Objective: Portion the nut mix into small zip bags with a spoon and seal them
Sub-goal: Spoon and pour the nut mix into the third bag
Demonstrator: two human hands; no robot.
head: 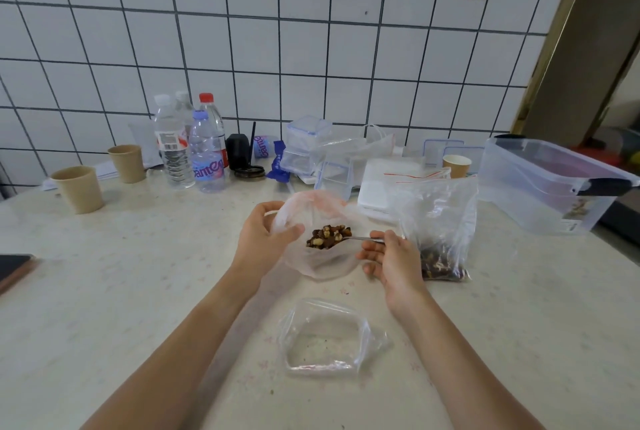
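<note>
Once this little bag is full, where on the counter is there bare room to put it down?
Bare counter lies left of the left hand, between the paper cups and phone. It's crowded behind the nut bag, among bottles and containers.

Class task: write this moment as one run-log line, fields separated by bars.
left hand holds small clear zip bag open | right hand holds metal spoon of nut mix at its mouth | seal not done

Countertop (104, 291) w/ small zip bag (320, 256) at centre, loaded spoon (346, 239) in its mouth. Large nut bag (440, 221) just right. Another zip bag (325, 336) lies near. Far: bottles (194, 149) left, cups (79, 188) further left, storage bin (540, 183) right.
</note>
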